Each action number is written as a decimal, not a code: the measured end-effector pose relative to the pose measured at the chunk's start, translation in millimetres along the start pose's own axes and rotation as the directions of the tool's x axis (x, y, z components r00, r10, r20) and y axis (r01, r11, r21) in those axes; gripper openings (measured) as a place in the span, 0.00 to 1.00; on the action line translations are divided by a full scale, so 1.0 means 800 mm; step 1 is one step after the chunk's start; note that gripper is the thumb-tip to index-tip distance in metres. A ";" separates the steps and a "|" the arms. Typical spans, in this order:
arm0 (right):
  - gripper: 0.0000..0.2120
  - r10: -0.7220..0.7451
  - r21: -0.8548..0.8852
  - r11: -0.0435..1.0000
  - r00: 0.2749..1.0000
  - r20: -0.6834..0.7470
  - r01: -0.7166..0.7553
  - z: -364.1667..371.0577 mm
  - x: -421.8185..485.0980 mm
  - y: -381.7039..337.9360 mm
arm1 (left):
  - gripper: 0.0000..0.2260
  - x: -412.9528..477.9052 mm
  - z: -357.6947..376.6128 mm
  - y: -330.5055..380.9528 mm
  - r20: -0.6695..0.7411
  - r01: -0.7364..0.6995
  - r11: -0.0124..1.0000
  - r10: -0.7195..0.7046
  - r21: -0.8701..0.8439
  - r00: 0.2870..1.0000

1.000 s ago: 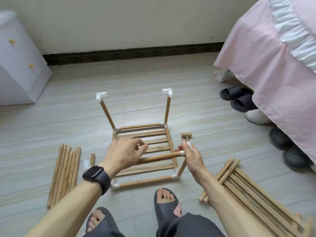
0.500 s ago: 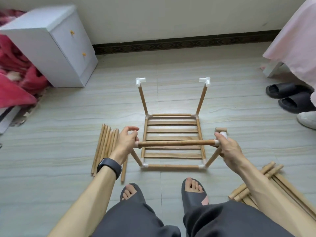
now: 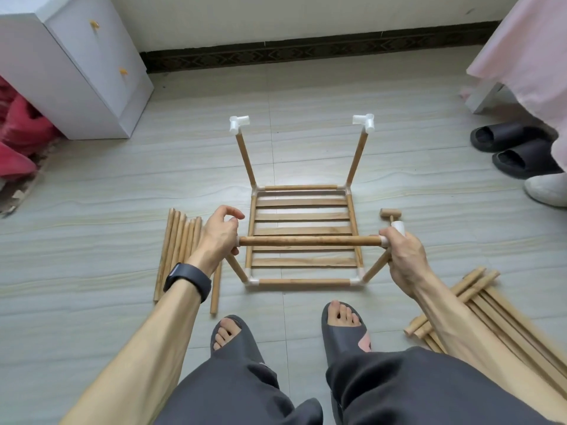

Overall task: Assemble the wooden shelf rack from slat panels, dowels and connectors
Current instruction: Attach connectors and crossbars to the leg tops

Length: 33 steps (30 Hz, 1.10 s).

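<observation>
Wooden dowel runs crosswise before you: your left hand grips its left end, your right hand clasps the connector at its right end.

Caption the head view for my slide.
Left hand holds one end of the dowel while right hand grips its white connector above the slat panel; spare dowels lie left.

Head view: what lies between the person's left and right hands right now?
One wooden dowel runs level from the left hand to the white connector gripped by the right hand, above the slat panel. This shows in the head view.
</observation>
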State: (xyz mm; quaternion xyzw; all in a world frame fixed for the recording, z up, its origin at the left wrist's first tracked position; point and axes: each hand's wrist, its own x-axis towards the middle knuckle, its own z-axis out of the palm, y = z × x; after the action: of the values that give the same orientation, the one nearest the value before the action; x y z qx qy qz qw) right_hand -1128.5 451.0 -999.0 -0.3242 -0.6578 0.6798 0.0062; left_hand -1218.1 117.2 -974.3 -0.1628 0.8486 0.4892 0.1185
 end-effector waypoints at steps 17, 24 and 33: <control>0.12 -0.197 -0.198 0.966 0.968 -0.154 0.165 0.015 0.002 -0.023 | 0.06 -0.019 -0.003 -0.003 0.029 -0.024 0.988 0.029 -0.155 0.999; 0.14 -0.208 -0.286 0.945 0.968 -0.141 0.162 0.001 -0.011 -0.013 | 0.16 -0.018 0.002 -0.004 0.039 -0.001 0.999 -0.001 0.046 0.999; 0.16 -0.210 -0.465 0.876 0.969 -0.134 0.126 -0.018 -0.028 -0.028 | 0.10 -0.046 0.002 0.001 0.121 0.029 0.999 -0.033 0.035 0.992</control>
State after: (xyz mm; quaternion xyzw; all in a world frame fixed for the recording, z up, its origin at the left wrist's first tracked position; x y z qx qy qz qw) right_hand -1113.3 457.3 -968.4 -0.3182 -0.8205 0.4724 0.0490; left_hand -1184.5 124.6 -961.0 -0.1440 0.8450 0.4824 0.1803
